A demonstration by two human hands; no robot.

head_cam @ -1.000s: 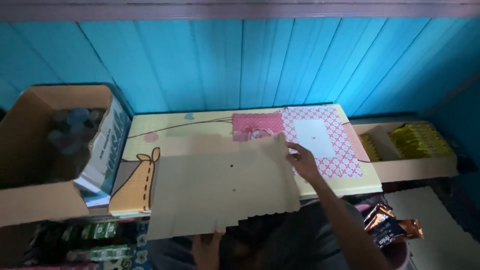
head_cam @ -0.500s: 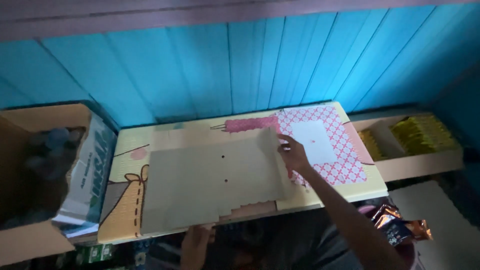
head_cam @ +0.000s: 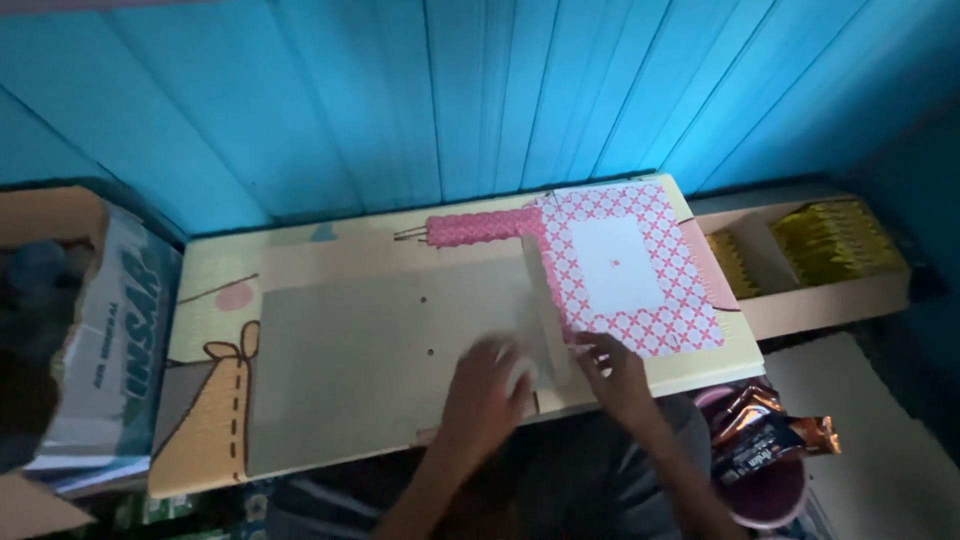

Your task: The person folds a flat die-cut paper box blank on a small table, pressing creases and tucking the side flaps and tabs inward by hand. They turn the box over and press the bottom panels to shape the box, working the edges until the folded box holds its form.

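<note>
A large flat sheet of brown cardboard (head_cam: 370,360) lies on a low cream table (head_cam: 300,255) with a cartoon print. My left hand (head_cam: 492,385) presses flat on the sheet near its right front corner, blurred by motion. My right hand (head_cam: 610,365) rests on the sheet's right edge, fingers bent, beside a pink patterned sheet with a white centre (head_cam: 625,270). A pink patterned roll (head_cam: 480,227) lies behind the cardboard. Neither hand grips anything that I can see.
An open cardboard box (head_cam: 90,320) stands at the left. On the right is a shallow tray of yellow packets (head_cam: 830,245). A pink bucket with shiny snack packets (head_cam: 765,450) sits by my right forearm. A blue plank wall (head_cam: 450,90) runs behind the table.
The cardboard sheet now lies flat on the table. My left hand has come up from below the table edge onto the sheet. My right hand has slid toward the front right corner.
</note>
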